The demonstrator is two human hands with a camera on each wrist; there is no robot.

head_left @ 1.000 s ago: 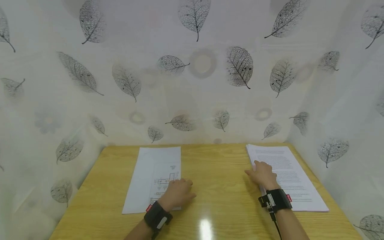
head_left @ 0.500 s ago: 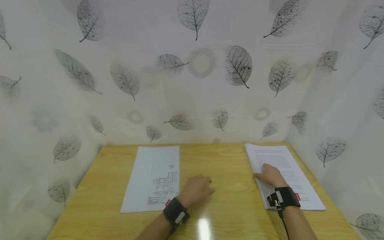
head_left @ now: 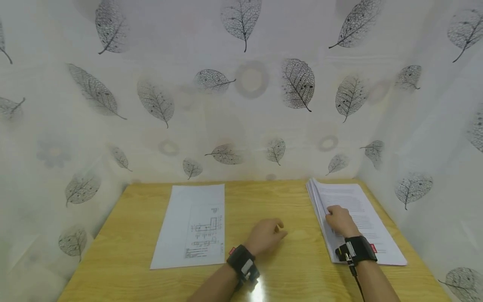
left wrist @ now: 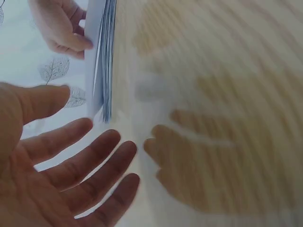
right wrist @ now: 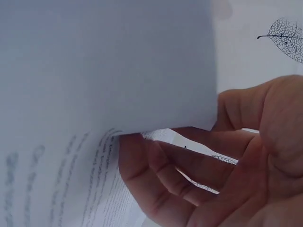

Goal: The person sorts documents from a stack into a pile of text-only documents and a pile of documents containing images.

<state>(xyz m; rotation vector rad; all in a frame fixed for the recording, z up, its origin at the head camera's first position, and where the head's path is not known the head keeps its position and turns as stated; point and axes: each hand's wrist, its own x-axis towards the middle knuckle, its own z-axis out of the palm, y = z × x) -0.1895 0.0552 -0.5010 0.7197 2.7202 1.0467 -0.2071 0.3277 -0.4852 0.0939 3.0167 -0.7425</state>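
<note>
On the right of the table lies a stack of printed paper (head_left: 371,226), its left edge lifting a little. My right hand (head_left: 341,221) pinches the top paper sheet at that left edge. In the right wrist view the lifted sheet (right wrist: 109,71) bends up beside the curled fingers (right wrist: 142,179), and its edge hides the thumb's tip. Over the middle of the table, left of the stack, is my left hand (head_left: 265,237), holding nothing. The left wrist view shows its fingers (left wrist: 90,175) spread and relaxed, pointing toward the side of the stack (left wrist: 108,61).
A white sheet with a line drawing (head_left: 175,226) lies on the left part of the wooden table (head_left: 264,201). A pale leaf-patterned curtain (head_left: 241,117) stands behind and on both sides. A black cable (head_left: 356,277) hangs from the right wrist strap.
My left hand has moved right, off the drawing sheet toward the stack. My right hand has shifted right onto the stack's left edge and now pinches the top sheet, which has lifted slightly.
</note>
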